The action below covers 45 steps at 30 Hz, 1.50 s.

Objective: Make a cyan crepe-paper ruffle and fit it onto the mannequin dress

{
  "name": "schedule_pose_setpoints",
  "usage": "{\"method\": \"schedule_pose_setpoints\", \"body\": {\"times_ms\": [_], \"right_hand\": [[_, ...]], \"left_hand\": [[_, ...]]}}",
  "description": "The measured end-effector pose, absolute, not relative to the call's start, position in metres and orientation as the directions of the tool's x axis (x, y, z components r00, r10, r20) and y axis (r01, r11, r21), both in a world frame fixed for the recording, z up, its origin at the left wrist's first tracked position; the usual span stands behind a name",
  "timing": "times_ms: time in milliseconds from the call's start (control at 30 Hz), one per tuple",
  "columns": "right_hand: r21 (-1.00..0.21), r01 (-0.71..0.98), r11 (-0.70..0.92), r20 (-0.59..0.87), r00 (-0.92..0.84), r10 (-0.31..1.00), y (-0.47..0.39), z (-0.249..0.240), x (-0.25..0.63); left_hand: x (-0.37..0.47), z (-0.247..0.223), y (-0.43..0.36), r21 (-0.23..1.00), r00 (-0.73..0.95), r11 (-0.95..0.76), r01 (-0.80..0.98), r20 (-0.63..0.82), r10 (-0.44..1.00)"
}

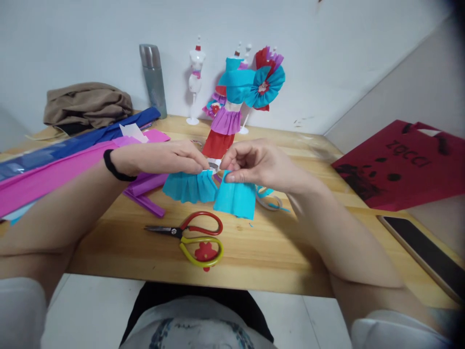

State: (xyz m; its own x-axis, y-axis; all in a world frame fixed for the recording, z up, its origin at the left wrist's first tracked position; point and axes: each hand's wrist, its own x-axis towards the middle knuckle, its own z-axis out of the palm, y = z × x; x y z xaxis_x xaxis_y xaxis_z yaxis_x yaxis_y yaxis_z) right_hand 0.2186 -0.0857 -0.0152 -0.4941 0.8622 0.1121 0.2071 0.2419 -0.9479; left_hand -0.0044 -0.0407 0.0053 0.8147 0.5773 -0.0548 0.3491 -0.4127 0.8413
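Note:
A strip of turquoise crepe paper (236,201) hangs in front of the mannequin (225,121), which wears a tiered paper dress. Its left part is gathered into pleats; the right part is smoother. My left hand (174,157) is closed with its fingertips at the pleated top edge. With thumb and fingers, my right hand (257,165) pinches the upper edge of the smoother part. A small white piece, perhaps tape, shows between my fingertips at the dress's lower end. Below the paper lie scissors (178,231) with one red and one yellow handle.
Pink crepe paper (58,172), a blue roll (109,131) and brown cloth (87,106) lie at left. A bottle (154,82) and another mannequin (196,77) stand against the wall. At right are a red bag (403,165) and a phone (421,252). A tape roll (271,201) lies near my right wrist.

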Motion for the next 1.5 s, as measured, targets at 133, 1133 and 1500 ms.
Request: {"method": "schedule_pose_setpoints", "body": {"times_ms": [133,1133,1500], "right_hand": [[-0.956,0.17,0.241,0.121,-0.519,0.846,-0.078,-0.021,0.224],[-0.798,0.369,0.477,0.223,-0.555,0.802,-0.1,-0.019,0.211],[-0.753,0.395,0.526,0.309,-0.494,0.813,-0.1,-0.021,0.211]], "left_hand": [[-0.003,0.006,-0.039,0.81,0.897,-0.468,0.354,-0.153,0.414],[0.003,-0.007,-0.041,0.652,0.928,-0.706,0.275,0.01,0.372],[0.003,-0.005,-0.043,0.59,0.92,-0.757,0.282,0.057,0.387]]}}
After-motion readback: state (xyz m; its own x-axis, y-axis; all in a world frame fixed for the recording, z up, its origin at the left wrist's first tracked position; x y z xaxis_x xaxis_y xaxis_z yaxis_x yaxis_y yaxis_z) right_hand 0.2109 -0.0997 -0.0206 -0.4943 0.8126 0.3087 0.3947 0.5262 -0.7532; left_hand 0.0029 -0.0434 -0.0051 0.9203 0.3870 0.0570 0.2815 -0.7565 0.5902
